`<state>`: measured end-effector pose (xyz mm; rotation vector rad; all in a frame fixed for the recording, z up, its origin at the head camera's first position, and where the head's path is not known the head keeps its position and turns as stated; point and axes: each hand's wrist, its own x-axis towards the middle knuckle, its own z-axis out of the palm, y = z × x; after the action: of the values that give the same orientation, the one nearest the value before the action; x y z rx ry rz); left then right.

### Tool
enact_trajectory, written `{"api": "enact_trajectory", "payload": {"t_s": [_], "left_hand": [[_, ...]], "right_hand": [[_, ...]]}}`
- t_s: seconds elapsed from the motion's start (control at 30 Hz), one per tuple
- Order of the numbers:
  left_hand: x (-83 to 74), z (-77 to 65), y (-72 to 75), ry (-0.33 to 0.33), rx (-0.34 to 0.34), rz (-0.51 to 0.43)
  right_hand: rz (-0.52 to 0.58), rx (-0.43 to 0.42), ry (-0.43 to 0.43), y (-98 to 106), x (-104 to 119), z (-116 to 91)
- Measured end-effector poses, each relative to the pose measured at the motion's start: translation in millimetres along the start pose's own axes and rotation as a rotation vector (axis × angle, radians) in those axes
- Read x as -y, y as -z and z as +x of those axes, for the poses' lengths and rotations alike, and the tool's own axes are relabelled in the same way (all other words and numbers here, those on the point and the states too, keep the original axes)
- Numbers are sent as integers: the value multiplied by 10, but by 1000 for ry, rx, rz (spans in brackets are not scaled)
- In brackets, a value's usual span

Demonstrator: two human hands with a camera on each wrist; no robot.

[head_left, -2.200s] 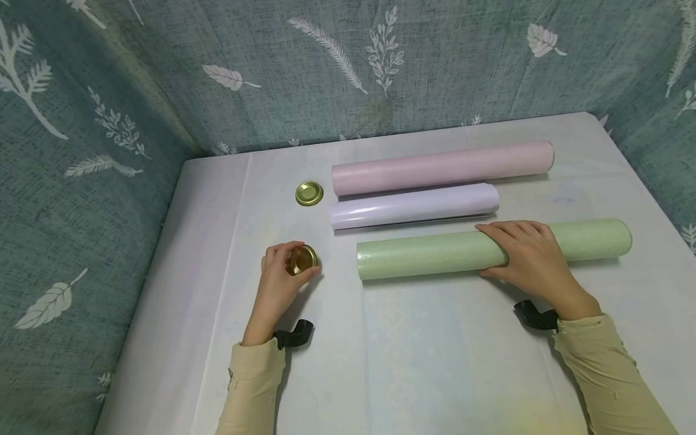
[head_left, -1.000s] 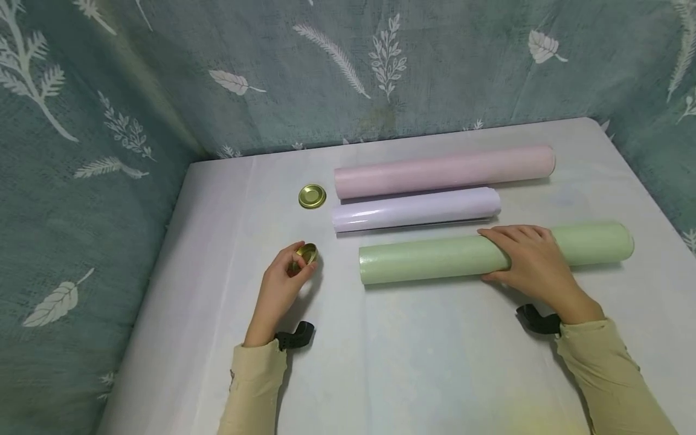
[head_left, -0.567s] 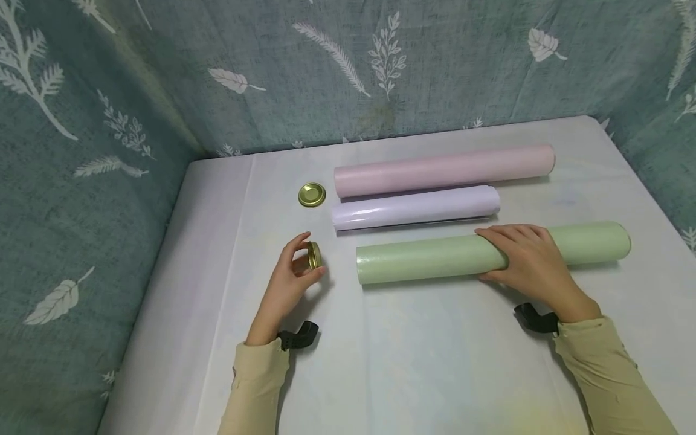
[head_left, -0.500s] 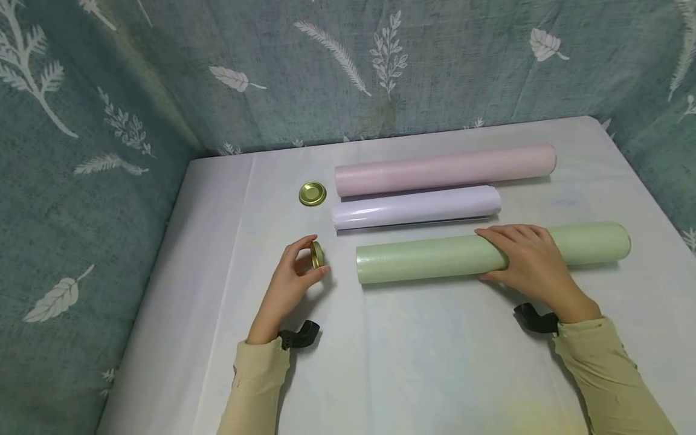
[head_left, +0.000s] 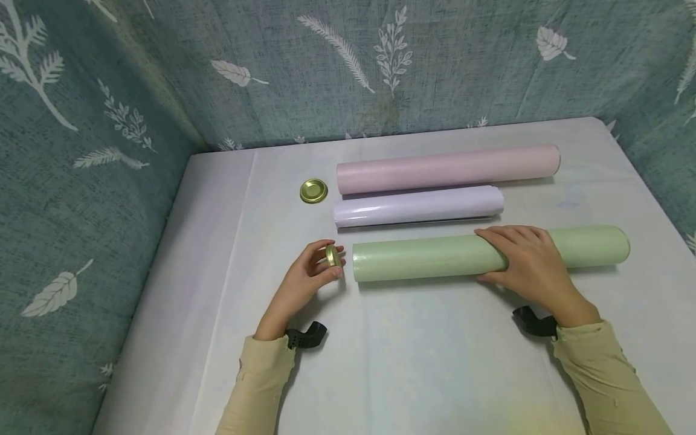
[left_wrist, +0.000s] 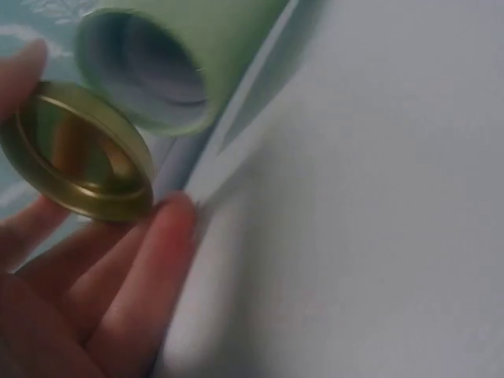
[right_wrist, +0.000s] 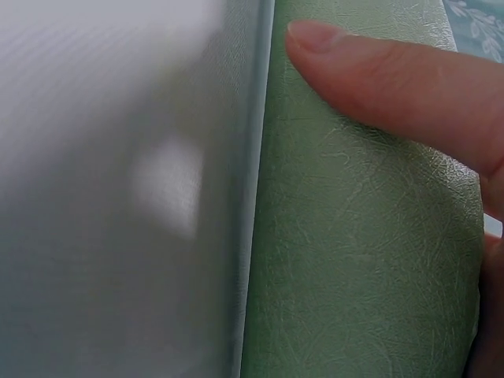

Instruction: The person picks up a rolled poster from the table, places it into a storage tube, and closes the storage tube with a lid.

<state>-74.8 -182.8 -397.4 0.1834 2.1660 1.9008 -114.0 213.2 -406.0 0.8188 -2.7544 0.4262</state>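
Between thumb and fingers, my left hand pinches a gold metal jar lid, tipped up on edge. It is just left of the near end of a green tube, with a small gap between them. In the left wrist view the lid is in front of the tube's open, hollow end. My right hand grips the green tube from above, right of its middle. Its thumb lies along the tube's textured side in the right wrist view.
A second gold lid lies flat on the white-covered table. Right of it, a pink tube and a shorter lilac tube lie side by side behind the green one. A leaf-patterned curtain hangs behind and at the sides.
My left hand has moved right with the lid toward the green tube's open end, turning the lid from facing up to standing on edge. My right hand has stayed on the tube.
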Motion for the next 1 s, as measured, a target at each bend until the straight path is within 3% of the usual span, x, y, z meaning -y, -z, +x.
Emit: {"api": "enact_trajectory", "payload": {"t_s": [0.33, 0.57, 0.73, 1.0], "left_hand": [[-3, 6, -83, 12, 65, -48], [0, -8, -111, 29, 70, 28], [2, -11, -135, 44, 87, -5], [5, 27, -153, -20, 108, -65]], "right_hand": [[18, -14, 39, -5, 44, 7], [25, -23, 35, -5, 61, 6], [33, -37, 57, -9, 66, 12], [47, -56, 51, -1, 53, 20]]}}
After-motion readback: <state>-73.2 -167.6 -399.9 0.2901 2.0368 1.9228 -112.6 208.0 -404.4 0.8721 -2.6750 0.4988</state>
